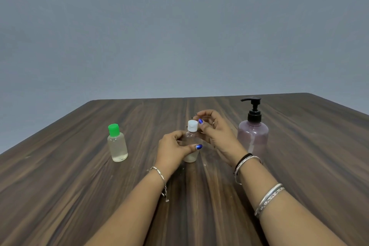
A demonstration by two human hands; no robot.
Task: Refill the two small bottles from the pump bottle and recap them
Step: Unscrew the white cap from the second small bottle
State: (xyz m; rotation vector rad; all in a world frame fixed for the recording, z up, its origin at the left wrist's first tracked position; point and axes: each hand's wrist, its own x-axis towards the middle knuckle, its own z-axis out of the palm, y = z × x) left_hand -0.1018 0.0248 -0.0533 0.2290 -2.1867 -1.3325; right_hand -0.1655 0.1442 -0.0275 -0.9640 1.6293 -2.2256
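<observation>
A small clear bottle (190, 157) stands upright at the middle of the wooden table (79, 185), with a white cap (192, 126) on its neck. My left hand (173, 150) is wrapped around its body. My right hand (213, 132) pinches the white cap between thumb and fingertips. A second small clear bottle (117, 148) with a green cap (113, 130) stands alone to the left, a little liquid at its bottom. The pump bottle (253, 136), pale purple with a black pump head, stands just right of my right hand.
The table's far edge (199, 97) runs just behind the bottles, with a plain grey wall beyond. Bare wood stretches out left of the green-capped bottle and right of the pump bottle.
</observation>
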